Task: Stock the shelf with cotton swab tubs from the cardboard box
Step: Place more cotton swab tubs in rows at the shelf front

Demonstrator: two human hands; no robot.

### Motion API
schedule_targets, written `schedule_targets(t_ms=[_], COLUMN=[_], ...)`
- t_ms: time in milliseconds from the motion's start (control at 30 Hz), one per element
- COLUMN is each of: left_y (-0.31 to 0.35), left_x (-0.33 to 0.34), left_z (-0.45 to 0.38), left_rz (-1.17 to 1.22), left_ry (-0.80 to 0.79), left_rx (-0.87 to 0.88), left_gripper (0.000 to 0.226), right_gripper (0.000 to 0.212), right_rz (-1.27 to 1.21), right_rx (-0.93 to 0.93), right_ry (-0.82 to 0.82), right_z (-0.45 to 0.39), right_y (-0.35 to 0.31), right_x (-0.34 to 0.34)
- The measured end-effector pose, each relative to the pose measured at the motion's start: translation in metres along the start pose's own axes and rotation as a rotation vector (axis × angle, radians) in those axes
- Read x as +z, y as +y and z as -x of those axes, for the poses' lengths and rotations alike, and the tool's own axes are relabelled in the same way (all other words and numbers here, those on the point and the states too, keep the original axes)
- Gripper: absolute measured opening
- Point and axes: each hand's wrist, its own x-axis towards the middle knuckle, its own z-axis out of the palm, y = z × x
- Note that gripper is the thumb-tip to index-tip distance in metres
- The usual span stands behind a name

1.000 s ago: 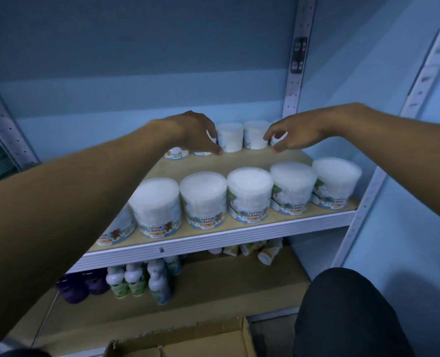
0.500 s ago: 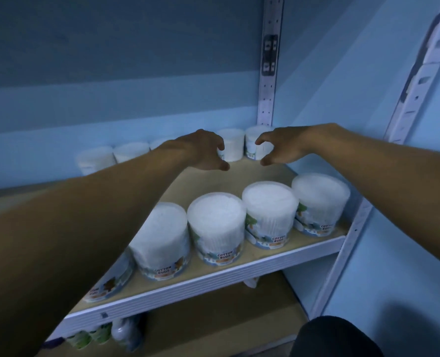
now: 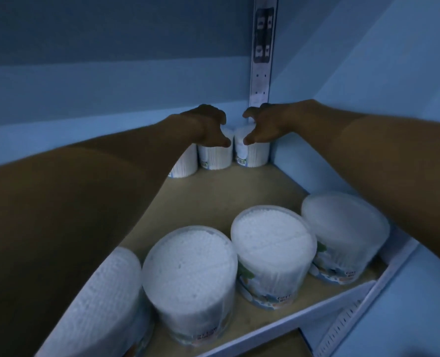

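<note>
Two cotton swab tubs stand at the back right corner of the wooden shelf. My left hand curls over the top of the left back tub, thumb in front and fingers behind. In the same way my right hand wraps the top of the right back tub. A third back tub is partly hidden by my left forearm. Several tubs line the front edge, among them tub, tub and tub. The cardboard box is out of view.
A perforated metal upright rises in the back corner, just behind my right hand. The blue side wall closes the shelf on the right. Bare board lies between the back and front rows. The white shelf lip runs along the front.
The view has moved closer and higher over the shelf. Both hands have reached further back and come down over the tops of the two back corner tubs.
</note>
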Motion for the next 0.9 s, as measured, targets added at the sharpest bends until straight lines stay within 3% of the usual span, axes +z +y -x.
schedule_targets(t_ms=[300,900], left_y=[-0.014,-0.009], left_x=[0.009,0.013], left_z=[-0.03,-0.034], left_rz=[-0.051,-0.127], left_ry=[-0.088,-0.084], left_rx=[-0.022,0.001], left_gripper=[0.077,0.072], right_gripper=[0.097,0.076], right_rz=[0.038,0.102], right_rx=[-0.029,-0.029], right_ry=[-0.033,-0.043], right_z=[-0.029,-0.033], right_y=[-0.005,-0.003], right_x=[0.003,0.004])
